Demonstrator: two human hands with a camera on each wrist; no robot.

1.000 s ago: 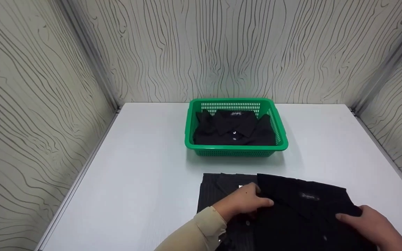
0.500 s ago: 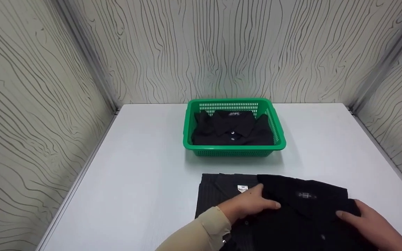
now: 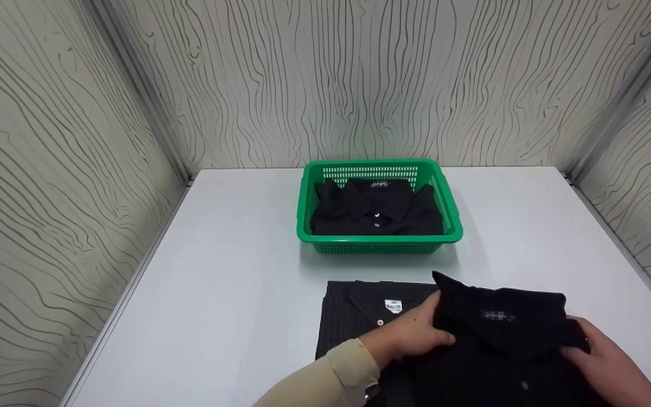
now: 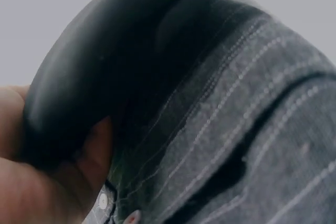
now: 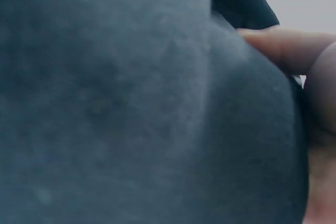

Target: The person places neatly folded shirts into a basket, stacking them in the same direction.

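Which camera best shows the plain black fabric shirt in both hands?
Head view, because the black fabric shirt shows its collar, label and button. Left wrist shows only a fold in the left hand; right wrist, blurred cloth by the right hand.

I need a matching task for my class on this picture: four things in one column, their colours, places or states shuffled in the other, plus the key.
Things
1. basket
2. front-left shirt
3. front-right shirt
4. left hand

Descriptions
A. gripped at both sides
B. coming out of a beige sleeve
C. green, with a dark garment inside
D. finely striped, with a white label

Pairs: 1-C, 2-D, 3-A, 4-B
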